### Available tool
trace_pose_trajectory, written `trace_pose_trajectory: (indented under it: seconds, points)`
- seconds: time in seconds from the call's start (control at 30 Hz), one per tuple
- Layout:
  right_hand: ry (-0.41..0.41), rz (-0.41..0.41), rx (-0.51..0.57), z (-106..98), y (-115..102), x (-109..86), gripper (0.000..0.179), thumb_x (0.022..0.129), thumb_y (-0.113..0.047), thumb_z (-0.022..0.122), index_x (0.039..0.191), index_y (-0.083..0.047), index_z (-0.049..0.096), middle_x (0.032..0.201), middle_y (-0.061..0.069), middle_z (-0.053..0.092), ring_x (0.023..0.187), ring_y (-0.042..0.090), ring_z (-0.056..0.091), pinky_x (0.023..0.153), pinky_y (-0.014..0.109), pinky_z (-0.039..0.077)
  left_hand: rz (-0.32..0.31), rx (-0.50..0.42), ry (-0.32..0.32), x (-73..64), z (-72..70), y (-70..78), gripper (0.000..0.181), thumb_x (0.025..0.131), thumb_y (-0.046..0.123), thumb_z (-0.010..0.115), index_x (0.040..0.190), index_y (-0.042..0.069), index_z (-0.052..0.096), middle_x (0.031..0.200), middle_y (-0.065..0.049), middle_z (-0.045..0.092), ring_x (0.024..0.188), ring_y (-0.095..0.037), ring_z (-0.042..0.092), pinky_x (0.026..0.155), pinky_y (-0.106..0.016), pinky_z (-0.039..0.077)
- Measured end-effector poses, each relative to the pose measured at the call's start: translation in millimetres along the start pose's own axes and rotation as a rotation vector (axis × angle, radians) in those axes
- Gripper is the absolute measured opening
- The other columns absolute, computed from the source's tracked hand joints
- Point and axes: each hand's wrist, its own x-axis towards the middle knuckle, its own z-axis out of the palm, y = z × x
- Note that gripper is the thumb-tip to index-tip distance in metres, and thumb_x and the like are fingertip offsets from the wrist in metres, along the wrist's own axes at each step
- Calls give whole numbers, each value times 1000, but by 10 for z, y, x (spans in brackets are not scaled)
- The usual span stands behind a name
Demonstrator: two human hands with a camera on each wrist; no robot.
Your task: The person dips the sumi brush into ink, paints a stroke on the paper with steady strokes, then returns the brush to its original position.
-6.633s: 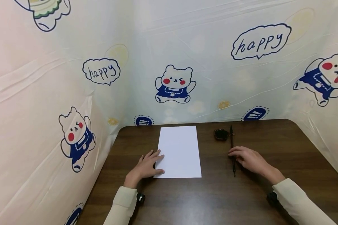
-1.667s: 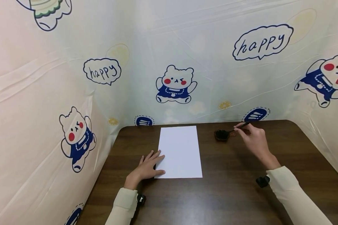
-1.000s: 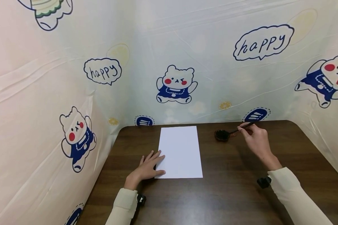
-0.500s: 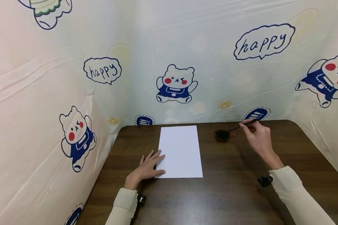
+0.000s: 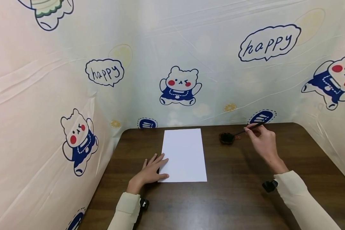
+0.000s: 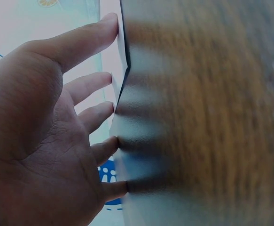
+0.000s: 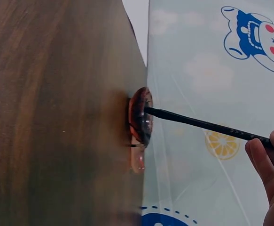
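Note:
My left hand (image 5: 148, 172) rests with spread fingers on the lower left edge of a blank white sheet of paper (image 5: 185, 155). In the left wrist view, the fingertips (image 6: 109, 22) come down at the sheet and the table beside it. My right hand (image 5: 265, 142) pinches a slim black writing brush (image 7: 198, 123) between thumb and fingers. The brush slants down to the left, its tip inside a small reddish-brown ink dish (image 7: 140, 115) that holds something dark. The bristles are hidden in the dish. In the head view, the dish (image 5: 226, 138) stands right of the paper.
The dark wooden table (image 5: 184, 204) has rounded far corners. A pale curtain (image 5: 212, 83) printed with bears and speech bubbles hangs close behind and at both sides. Each wrist carries a small black camera, the right one (image 5: 269, 186) just below the sleeve cuff.
The brush lay on the table under my right hand at first; it was lifted and its tip brought to the dish. Since then the right hand shifted slightly. The left hand stayed on the paper.

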Motion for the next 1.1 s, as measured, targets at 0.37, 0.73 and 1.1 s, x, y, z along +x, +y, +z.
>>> trace_pose_trajectory:
  seconds: [0.37,0.73,1.1]
  points:
    - [-30,71,-65,9,85,-32,11,100,-11,76,104,-1,76,92,18,81,79,-33,48,70,-3,38,49,-49,14,12,18,-71,81,97,55,72,164,18,45,178,-13,24,165,-47,8,123,-80,-5]
    - [-35,75,-64,-8,44,-20,11,100,-13,76,104,-2,76,92,18,81,78,-32,49,68,-2,39,2,-7,-7,11,0,-2,80,97,49,74,164,17,44,179,-11,23,166,-45,7,125,-79,-2]
    - [5,75,-24,-79,-1,12,11,101,-8,74,106,1,77,93,20,81,75,-32,54,64,-1,41,-8,-1,-6,-8,-7,10,80,97,48,75,164,19,44,179,-9,23,167,-44,7,126,-78,-1]
